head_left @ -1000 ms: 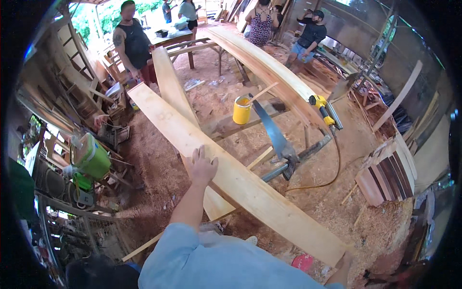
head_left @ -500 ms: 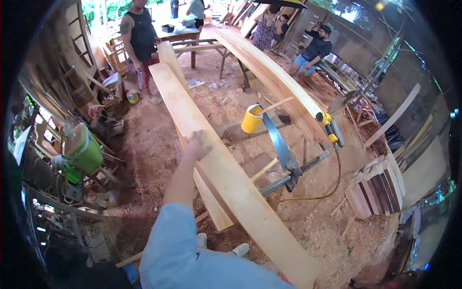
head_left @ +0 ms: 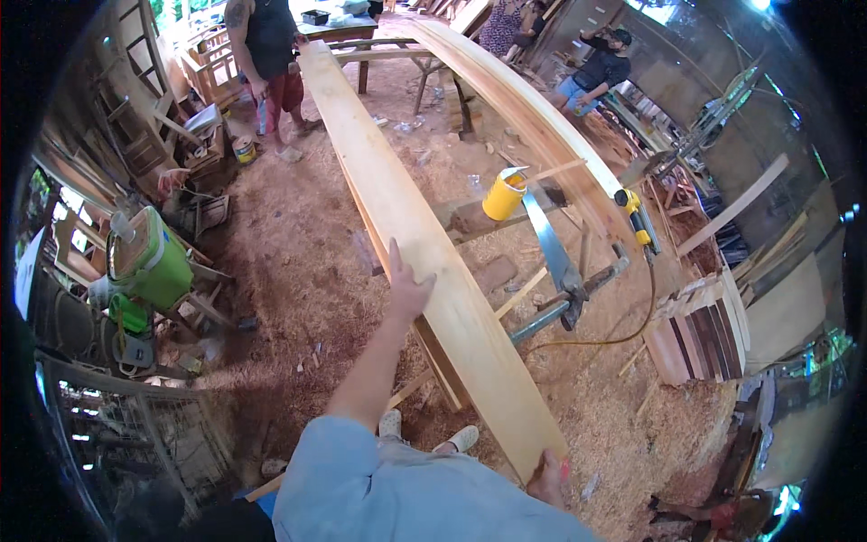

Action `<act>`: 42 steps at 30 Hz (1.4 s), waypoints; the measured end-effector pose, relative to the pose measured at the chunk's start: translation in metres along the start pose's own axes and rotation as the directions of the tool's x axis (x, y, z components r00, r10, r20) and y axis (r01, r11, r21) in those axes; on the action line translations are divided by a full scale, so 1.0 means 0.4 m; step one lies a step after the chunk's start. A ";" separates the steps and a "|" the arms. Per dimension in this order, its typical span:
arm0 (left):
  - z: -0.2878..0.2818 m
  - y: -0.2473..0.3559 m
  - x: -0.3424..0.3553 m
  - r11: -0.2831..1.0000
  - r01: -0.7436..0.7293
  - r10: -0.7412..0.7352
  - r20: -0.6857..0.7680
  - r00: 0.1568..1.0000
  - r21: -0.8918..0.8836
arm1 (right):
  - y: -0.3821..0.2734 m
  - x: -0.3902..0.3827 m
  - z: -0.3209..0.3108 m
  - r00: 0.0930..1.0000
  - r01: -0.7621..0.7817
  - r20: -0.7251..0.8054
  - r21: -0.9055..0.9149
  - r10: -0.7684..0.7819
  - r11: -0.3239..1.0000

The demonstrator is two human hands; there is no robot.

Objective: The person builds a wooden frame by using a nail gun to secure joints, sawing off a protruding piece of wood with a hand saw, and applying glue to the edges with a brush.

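Head view: overhanging the lower board's (head_left: pixel 440 366) near edge, the top board (head_left: pixel 420 226) is being pinched by the right hand (head_left: pixel 548 481) and steadied by the splayed left hand (head_left: pixel 411 294); level support is seemingly being demanded.

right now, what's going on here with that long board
The person's left hand rests, fingers spread, near the left edge of a long pale board, and the right hand holds its near end. A second board shows below its left edge. A co-worker stands by the far end. Off to the right are a yellow can, a handsaw and a yellow power tool, untouched by the person's hands.
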State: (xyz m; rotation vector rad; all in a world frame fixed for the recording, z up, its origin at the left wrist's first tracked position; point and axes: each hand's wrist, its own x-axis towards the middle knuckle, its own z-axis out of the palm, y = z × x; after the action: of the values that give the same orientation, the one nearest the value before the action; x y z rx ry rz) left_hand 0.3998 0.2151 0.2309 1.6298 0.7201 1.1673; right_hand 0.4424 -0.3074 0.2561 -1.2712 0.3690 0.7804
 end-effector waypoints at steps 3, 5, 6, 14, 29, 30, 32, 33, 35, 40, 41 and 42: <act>0.042 0.054 -0.117 0.962 0.041 -0.050 0.025 0.998 0.270 | 0.014 0.051 0.195 1.000 0.012 -0.020 -0.002 -0.012 1.000; 0.049 0.099 -0.169 0.929 -0.026 0.015 0.032 0.999 0.368 | 0.021 0.057 0.283 0.995 -0.017 -0.094 -0.018 0.016 1.000; 0.046 0.119 -0.180 0.920 -0.059 0.044 0.048 0.998 0.388 | 0.029 0.065 0.330 1.000 0.003 -0.029 0.045 -0.002 0.999; 0.021 0.169 -0.185 0.745 -0.074 -0.072 0.191 0.979 0.663 | 0.016 0.022 0.447 1.000 -0.010 0.003 0.150 0.009 0.989; 0.016 0.015 -0.102 0.792 -0.011 -0.064 0.100 0.993 0.611 | 0.007 0.323 0.222 0.892 0.085 0.420 -0.516 0.165 0.852; 0.029 0.043 -0.136 0.786 -0.089 0.037 0.097 0.995 0.612 | -0.013 0.349 0.193 0.880 0.163 0.469 -0.442 0.072 0.882; 0.059 0.106 -0.217 0.803 -0.042 -0.020 0.096 0.995 0.594 | -0.057 0.391 0.120 0.932 0.029 0.346 -0.362 0.105 0.932; 0.077 0.142 -0.265 0.809 0.002 -0.070 0.093 0.993 0.588 | -0.080 0.406 0.078 0.954 -0.008 0.284 -0.293 0.095 0.956; 0.113 0.219 -0.353 0.767 -0.046 -0.055 0.138 0.989 0.640 | -0.134 0.431 0.008 0.967 -0.127 0.198 -0.178 0.161 0.976; 0.181 0.375 -0.511 0.581 -0.165 -0.075 0.254 0.964 0.797 | -0.270 0.475 -0.063 0.992 -0.084 0.059 -0.337 0.110 0.938; 0.189 0.387 -0.526 0.554 -0.193 -0.068 0.275 0.959 0.810 | -0.296 0.486 -0.060 0.990 -0.052 0.094 -0.430 0.102 0.902; 0.194 0.396 -0.542 0.539 -0.136 -0.160 0.259 0.952 0.832 | -0.318 0.496 -0.051 0.993 -0.056 0.061 -0.516 0.102 0.855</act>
State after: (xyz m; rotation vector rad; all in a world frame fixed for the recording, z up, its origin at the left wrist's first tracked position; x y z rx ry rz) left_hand 0.3818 -0.0560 0.2959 2.5413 1.1969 0.4765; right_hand 0.6726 -0.2753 0.2123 -1.7241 0.1410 1.0454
